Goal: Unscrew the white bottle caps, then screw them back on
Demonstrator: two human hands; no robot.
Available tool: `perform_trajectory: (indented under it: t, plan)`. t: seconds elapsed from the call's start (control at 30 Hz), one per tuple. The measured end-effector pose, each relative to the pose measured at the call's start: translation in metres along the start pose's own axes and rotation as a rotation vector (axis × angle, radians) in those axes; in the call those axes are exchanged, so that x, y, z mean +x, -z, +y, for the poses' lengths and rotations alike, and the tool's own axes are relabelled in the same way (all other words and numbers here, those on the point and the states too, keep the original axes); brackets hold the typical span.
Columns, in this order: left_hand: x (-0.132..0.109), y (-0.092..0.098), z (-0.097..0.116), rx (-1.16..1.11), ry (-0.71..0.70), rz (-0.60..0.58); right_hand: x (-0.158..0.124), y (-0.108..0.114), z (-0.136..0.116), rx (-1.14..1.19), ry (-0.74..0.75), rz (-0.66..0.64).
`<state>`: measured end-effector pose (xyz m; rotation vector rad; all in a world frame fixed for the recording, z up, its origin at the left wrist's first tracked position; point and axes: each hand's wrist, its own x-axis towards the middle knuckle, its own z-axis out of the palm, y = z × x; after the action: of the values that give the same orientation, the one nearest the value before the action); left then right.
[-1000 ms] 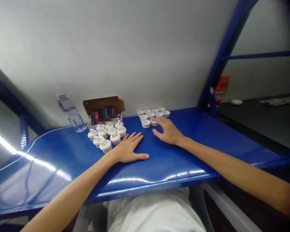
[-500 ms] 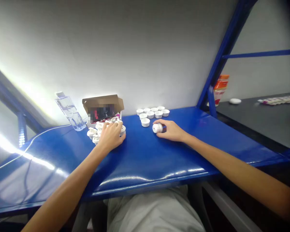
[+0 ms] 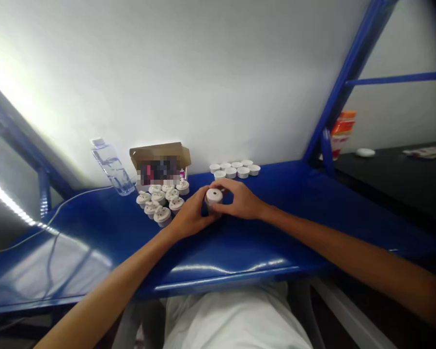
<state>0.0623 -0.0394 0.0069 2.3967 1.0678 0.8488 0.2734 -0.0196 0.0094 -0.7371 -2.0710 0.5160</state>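
A small white cylindrical part (image 3: 214,196) with a dark hole in the middle of its top is upright between my hands, over the blue tabletop. My left hand (image 3: 193,213) curls round its left and lower side. From the right, my right hand (image 3: 241,199) grips it with the thumb in front and fingers behind. Fingers cover most of its lower half, so I cannot tell whether it is one piece or two. Left of my hands stand several white lidded pieces (image 3: 162,215) with raised tops and dark spots. Behind, several shallow white cups (image 3: 243,172) form rows.
An open cardboard box (image 3: 185,157) stands against the wall behind the lidded pieces. A clear bottle (image 3: 112,167) leans at its left, near a white cable (image 3: 63,203). At right are a blue frame post (image 3: 330,106), an orange-and-white packet (image 3: 343,131) and a dark surface (image 3: 388,182).
My left hand has left the lidded pieces and moved right to the white part. My right hand has brought that part left and turned it upright. The front cup no longer shows.
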Motion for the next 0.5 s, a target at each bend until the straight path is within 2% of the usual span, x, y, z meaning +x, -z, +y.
perform_trajectory:
  t: [0.17, 0.33, 0.5]
  plan:
    - [0.000, -0.004, -0.007, -0.160, 0.121, -0.038, -0.007, -0.009, 0.009, -0.017, -0.040, -0.033]
    - [0.000, -0.004, -0.008, -0.241, 0.090, -0.046, -0.011, -0.009, 0.016, 0.129, -0.125, -0.061]
    - [0.003, 0.001, -0.011, -0.391, 0.154, 0.061, -0.009, -0.006, 0.025, 0.395, -0.270, -0.020]
